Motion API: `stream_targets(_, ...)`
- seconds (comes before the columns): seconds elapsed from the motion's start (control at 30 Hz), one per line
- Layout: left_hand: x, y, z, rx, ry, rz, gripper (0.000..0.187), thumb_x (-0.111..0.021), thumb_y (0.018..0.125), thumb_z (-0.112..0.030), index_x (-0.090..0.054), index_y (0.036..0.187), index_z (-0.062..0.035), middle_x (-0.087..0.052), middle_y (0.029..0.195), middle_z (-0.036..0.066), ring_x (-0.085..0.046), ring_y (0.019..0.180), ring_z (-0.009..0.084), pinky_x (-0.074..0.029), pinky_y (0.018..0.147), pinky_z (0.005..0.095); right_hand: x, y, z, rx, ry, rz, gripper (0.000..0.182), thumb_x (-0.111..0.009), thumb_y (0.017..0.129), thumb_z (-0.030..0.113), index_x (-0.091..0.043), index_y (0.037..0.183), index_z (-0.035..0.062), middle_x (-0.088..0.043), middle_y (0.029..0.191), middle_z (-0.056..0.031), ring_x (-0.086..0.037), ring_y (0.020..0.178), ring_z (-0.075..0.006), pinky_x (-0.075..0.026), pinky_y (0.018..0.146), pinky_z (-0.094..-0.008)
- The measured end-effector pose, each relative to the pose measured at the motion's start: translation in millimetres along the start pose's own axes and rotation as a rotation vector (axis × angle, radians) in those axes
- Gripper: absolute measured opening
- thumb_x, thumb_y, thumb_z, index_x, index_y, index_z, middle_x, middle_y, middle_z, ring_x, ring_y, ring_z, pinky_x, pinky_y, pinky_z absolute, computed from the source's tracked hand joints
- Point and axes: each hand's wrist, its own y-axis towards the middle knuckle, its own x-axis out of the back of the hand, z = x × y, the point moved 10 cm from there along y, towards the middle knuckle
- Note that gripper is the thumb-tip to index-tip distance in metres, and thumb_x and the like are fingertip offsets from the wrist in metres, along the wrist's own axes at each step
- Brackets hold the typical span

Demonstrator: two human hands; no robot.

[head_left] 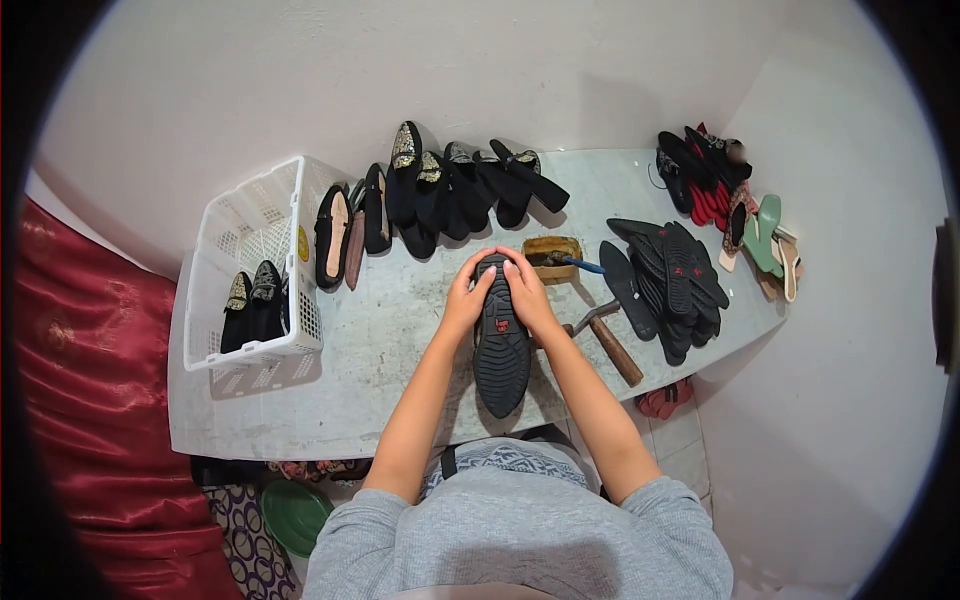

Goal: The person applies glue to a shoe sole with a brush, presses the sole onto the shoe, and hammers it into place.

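Both hands grip one black shoe (501, 360) whose ridged sole, with a small red mark, faces up toward me. My left hand (468, 292) wraps the far end from the left, thumb lying on the sole. From the other side my right hand (527, 290) closes round the same end, its thumb also on the sole. The shoe's upper is mostly hidden beneath. Just beyond my right hand sits a yellowish tray (541, 244) with a blue-handled brush (584, 265) resting in it. A hammer with a wooden handle (615, 351) lies right of my right forearm.
A white plastic basket (312, 285) holding shoes stands on the left of the table (375, 400). Several black shoes (405, 190) line the wall. Black soles (675, 285) are piled at right, with more shoe parts (705, 170) and a green shoe form (764, 235) behind.
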Motion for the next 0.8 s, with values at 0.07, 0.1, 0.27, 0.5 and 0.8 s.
stream_targets(0.07, 3, 0, -2, -0.019, 0.006, -0.021, 0.032, -0.056, 0.088, -0.015, -0.054, 0.119, -0.0047, -0.056, 0.117, 0.008, -0.051, 0.108, 0.0161, -0.038, 0.093, 0.0279, 0, -2, -3, -0.013, 0.076, -0.021, 0.034, -0.039, 0.095, 0.023, -0.051, 0.122, 0.0067, -0.054, 0.118, -0.0107, -0.049, 0.110, -0.0179, -0.036, 0.094, -0.0284)
stream_targets(0.1, 3, 2, -1, -0.015, 0.022, -0.015, 0.033, -0.056, 0.088, -0.014, -0.054, 0.119, -0.0049, -0.056, 0.117, 0.008, -0.051, 0.107, 0.0157, -0.039, 0.092, 0.0276, 0, -2, 0, -0.014, 0.075, -0.019, 0.034, -0.039, 0.095, 0.023, -0.051, 0.122, 0.0067, -0.054, 0.118, -0.0107, -0.049, 0.110, -0.0179, -0.036, 0.094, -0.0284)
stream_targets(0.27, 3, 2, -4, -0.046, 0.023, -0.040, 0.033, -0.057, 0.088, -0.015, -0.054, 0.119, -0.0050, -0.059, 0.110, 0.008, -0.055, 0.100, 0.0141, -0.042, 0.088, 0.0264, 5, 1, 0, 0.038, -0.010, -0.074, 0.031, -0.045, 0.093, 0.023, -0.054, 0.118, 0.0069, -0.056, 0.117, -0.0147, -0.053, 0.110, -0.0247, -0.038, 0.094, -0.0326)
stream_targets(0.5, 10, 5, -4, -0.077, 0.047, -0.121, 0.030, -0.060, 0.086, -0.016, -0.059, 0.114, -0.0047, -0.064, 0.100, 0.008, -0.058, 0.091, 0.0124, -0.045, 0.082, 0.0248, 11, -3, 15, -0.026, 0.044, -0.170, 0.025, -0.050, 0.090, 0.018, -0.061, 0.110, 0.0069, -0.063, 0.104, -0.0119, -0.059, 0.098, -0.0213, -0.046, 0.084, -0.0309)
stream_targets(0.8, 10, 2, -2, -0.042, 0.075, -0.146, 0.031, -0.058, 0.087, -0.014, -0.057, 0.115, -0.0019, -0.059, 0.111, 0.009, -0.056, 0.100, 0.0147, -0.043, 0.086, 0.0262, 11, 2, 8, 0.052, -0.016, -0.180, 0.024, -0.051, 0.089, 0.016, -0.062, 0.108, 0.0073, -0.062, 0.100, -0.0117, -0.059, 0.095, -0.0222, -0.046, 0.081, -0.0307)
